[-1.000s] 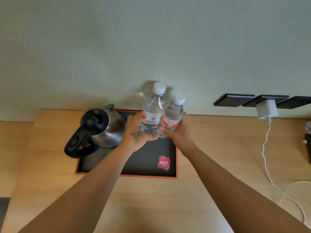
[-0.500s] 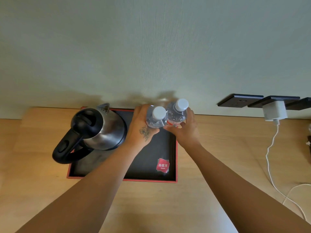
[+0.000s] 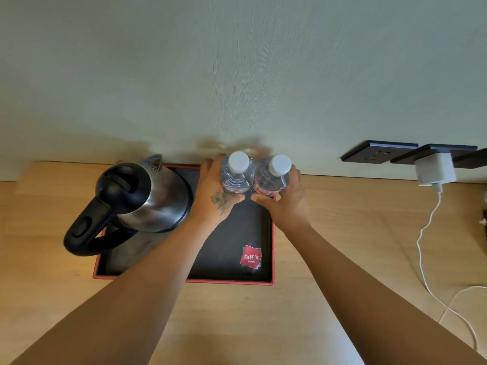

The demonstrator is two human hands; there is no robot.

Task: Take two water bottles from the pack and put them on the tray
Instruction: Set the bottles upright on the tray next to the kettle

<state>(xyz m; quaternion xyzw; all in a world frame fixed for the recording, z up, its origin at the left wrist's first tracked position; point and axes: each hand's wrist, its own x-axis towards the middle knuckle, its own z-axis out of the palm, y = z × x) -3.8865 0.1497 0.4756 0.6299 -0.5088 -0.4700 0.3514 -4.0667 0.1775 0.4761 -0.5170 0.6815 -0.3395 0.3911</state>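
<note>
Two clear water bottles with white caps stand upright side by side at the back right of the black, red-edged tray (image 3: 226, 272). My left hand (image 3: 214, 196) wraps the left bottle (image 3: 237, 173). My right hand (image 3: 286, 204) wraps the right bottle (image 3: 274, 176). Both bottles are seen almost from above, close to the wall. Their bases are hidden by my fingers, so I cannot tell whether they touch the tray floor. The pack is not in view.
A steel kettle (image 3: 147, 198) with a black handle fills the tray's left half. A red hotel logo (image 3: 251, 257) marks the tray's front right. A white charger (image 3: 434, 172) sits in the wall sockets, its cable (image 3: 424, 248) trailing over the wooden table (image 3: 342, 233).
Both hands have carried the bottles away from me and down, from held high over the tray to low at its back right near the wall.
</note>
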